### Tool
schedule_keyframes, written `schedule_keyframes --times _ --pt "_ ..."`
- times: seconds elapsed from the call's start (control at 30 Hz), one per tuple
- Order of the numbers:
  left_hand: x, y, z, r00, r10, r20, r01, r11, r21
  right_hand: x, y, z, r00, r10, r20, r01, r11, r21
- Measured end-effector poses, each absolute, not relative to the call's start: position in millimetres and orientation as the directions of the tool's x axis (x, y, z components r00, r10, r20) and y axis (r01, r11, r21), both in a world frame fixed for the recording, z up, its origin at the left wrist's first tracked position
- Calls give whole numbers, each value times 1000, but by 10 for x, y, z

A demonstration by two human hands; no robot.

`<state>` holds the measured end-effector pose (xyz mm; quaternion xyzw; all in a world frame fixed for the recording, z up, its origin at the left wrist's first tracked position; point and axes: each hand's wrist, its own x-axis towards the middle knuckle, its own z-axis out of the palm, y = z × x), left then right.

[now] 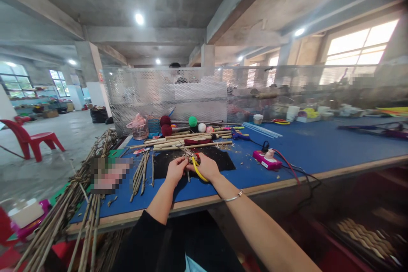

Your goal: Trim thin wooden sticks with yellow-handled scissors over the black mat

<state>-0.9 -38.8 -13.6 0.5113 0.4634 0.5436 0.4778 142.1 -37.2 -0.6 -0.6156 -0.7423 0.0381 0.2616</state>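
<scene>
Yellow-handled scissors are gripped in my right hand, their blades pointing away to the upper left. My left hand is closed in a pinch close to the blades, on a short thin twig whose lower end shows between the hands. The exact spot where blades and twig meet is hidden by my fingers. Beneath both hands lies a black cloth scattered with small chips. Cut twigs lie in a loose group left of my left hand.
A large bundle of long branches overhangs the table's left edge. Pale sticks, yarn balls and a blue glue gun lie beyond the cloth. A pink power strip with cables sits right. A perforated metal screen stands behind.
</scene>
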Motion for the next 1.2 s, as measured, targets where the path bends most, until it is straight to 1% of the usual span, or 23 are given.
schedule_keyframes --times 0.13,0.37,0.53,0.7,0.83,1.0,1.2 --pt "-19 -382 -146 -8 994 112 -52 -112 992 1434 -344 -35 -152 914 375 862 308 -402" --pt "-19 -371 -164 -2 994 111 -86 -110 990 1420 -345 -19 -115 939 324 912 229 -339" --pt "-14 -364 -154 -19 995 101 -64 -102 993 1404 -359 11 -84 953 290 919 187 -347" --pt "-5 -365 -150 -53 995 79 -60 -82 995 1409 -349 -15 -92 951 294 911 200 -361" --pt "-13 -356 -169 -86 993 83 -71 -89 994 1411 -348 -29 -90 944 316 907 209 -365" --pt "-23 -350 -161 -110 991 79 -140 -94 986 1431 -344 -38 -53 933 355 908 193 -371" --pt "-20 -361 -144 -91 993 73 -157 -86 984 1458 -326 -62 -80 910 407 865 266 -425"
